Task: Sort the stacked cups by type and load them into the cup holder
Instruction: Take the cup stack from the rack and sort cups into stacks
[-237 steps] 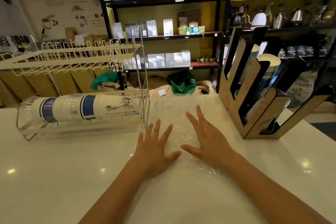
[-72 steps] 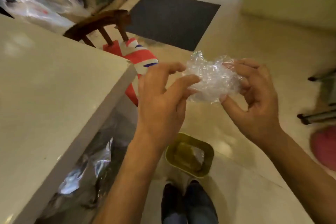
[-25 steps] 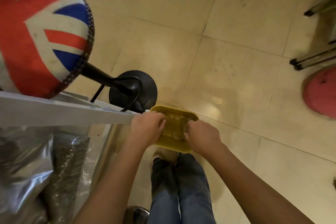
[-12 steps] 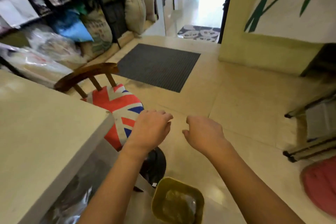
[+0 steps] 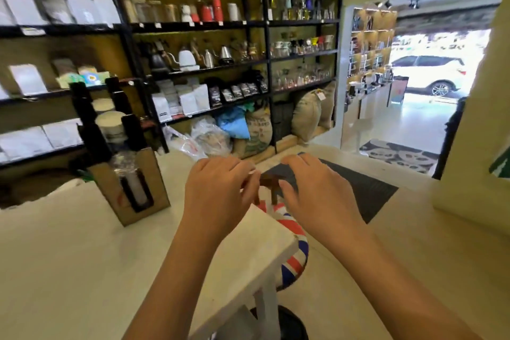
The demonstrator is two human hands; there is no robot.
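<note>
The wooden cup holder (image 5: 129, 188) stands on the white counter (image 5: 82, 257) at the left, with white cup stacks (image 5: 109, 124) showing at its top and a clear stack (image 5: 127, 165) lower down. My left hand (image 5: 218, 190) and my right hand (image 5: 314, 188) hover side by side over the counter's right end, palms down, fingers loosely curled, nothing in either. Both hands are to the right of the holder and apart from it. The rack of unsorted stacked cups is out of view.
A Union Jack stool (image 5: 292, 248) with a wooden back stands just past the counter's right end. Black shelves (image 5: 220, 63) with bags, kettles and glassware fill the back. Sacks (image 5: 306, 116) lie on the floor, a dark mat (image 5: 358, 190) before the open doorway (image 5: 419, 91).
The crumpled plastic wrap went into the yellow bin on the floor. My hands have come up empty and the view has swung back up toward the counter and cup holder.
</note>
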